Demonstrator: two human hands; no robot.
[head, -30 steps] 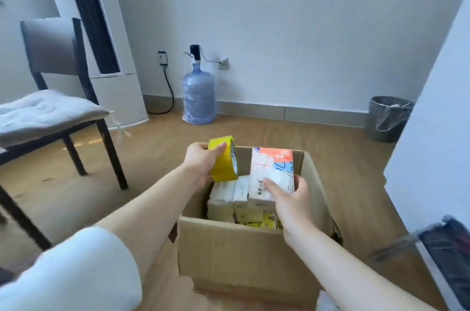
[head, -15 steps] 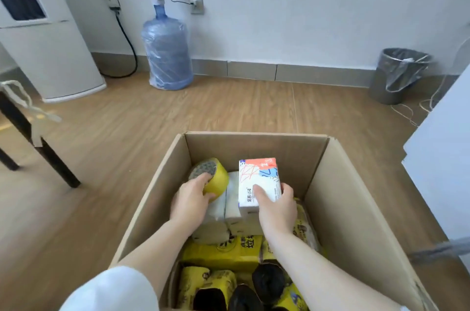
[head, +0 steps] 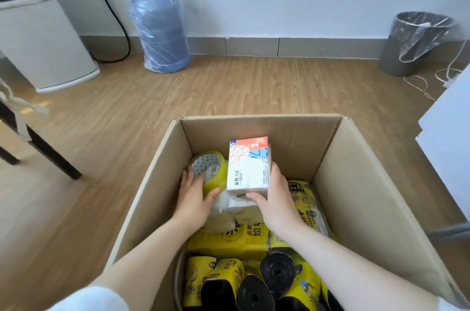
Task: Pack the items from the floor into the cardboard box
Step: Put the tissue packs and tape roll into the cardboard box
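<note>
An open cardboard box (head: 361, 183) stands on the wooden floor below me. Both my hands are inside it. My left hand (head: 194, 198) grips a yellow tape roll (head: 209, 170) at the box's far left corner. My right hand (head: 276, 198) holds a white tissue pack (head: 248, 165) with an orange and blue top, upright, just right of the roll. Under them lie white tissue packs (head: 241, 209). Yellow packs of bin bags (head: 229, 239) and black bag rolls (head: 277, 270) fill the near part of the box.
A blue water bottle (head: 160, 30) stands by the far wall, with a white appliance (head: 43, 38) to its left. A lined grey bin (head: 417, 43) is at the far right, loose cords beside it. Chair legs (head: 50, 153) stand at the left, a white panel (head: 450, 137) at the right.
Both hands went from above the box rim down into it with the tape roll and the tissue pack. The camera tilted down and closer, and the items now sit low at the far side.
</note>
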